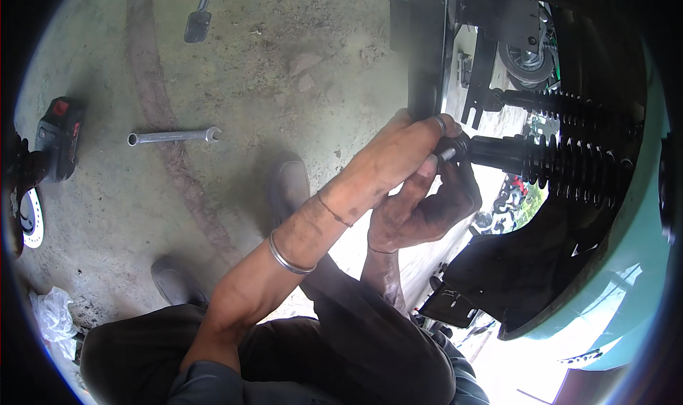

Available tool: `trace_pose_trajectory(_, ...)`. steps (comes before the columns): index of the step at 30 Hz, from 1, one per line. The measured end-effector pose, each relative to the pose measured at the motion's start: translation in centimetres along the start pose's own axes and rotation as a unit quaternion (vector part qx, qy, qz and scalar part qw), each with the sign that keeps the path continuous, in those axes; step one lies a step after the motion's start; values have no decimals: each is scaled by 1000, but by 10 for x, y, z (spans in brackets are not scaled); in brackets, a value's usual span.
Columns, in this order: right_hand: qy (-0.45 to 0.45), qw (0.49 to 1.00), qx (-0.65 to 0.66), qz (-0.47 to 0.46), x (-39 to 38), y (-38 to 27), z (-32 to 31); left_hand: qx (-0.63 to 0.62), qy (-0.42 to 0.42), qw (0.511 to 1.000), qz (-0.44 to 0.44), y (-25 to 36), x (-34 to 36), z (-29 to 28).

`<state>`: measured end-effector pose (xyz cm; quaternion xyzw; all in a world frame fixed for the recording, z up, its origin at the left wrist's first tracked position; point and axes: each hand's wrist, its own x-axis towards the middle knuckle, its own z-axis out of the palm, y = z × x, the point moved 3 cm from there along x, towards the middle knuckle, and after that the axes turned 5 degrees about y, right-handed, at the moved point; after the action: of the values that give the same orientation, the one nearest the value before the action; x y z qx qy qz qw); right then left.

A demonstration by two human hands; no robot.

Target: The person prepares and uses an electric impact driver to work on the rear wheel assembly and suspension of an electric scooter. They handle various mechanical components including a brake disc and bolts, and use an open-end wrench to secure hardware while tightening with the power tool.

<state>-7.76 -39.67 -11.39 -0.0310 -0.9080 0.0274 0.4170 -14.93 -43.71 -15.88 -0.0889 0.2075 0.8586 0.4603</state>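
A black shock absorber (pixel 501 154) with a coil spring lies across the right side, its eye end toward my hands. My left hand (pixel 416 143), with a ring on one finger, is curled at that eye end; its fingertips are partly hidden. Just below, my right hand (pixel 434 209) is closed, thumb and fingers pinching a silver bolt (pixel 446 154) beside the eye. A black frame bar (pixel 427 49) runs up from my left hand. Near it is a slotted black bracket (pixel 478 85).
On the concrete floor at left lie a combination wrench (pixel 174 136) and a tool with a black battery pack (pixel 60 138). A pedal (pixel 198 26) shows at the top. A second shock absorber (pixel 541 102) sits farther up. A pale green body panel (pixel 605 291) curves along the right; clear plastic (pixel 53 316) lies lower left.
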Motion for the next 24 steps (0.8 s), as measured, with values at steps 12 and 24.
trace_pose_trajectory(12, 41, 999, 6, -6, 1, -3, 1, 74, 6, 996, 48, -1, 0, 2)
trace_pose_trajectory(24, 54, 978, 136, 146, 1, -2, 9, 64, -54, 996, 27, 12, -3, -6)
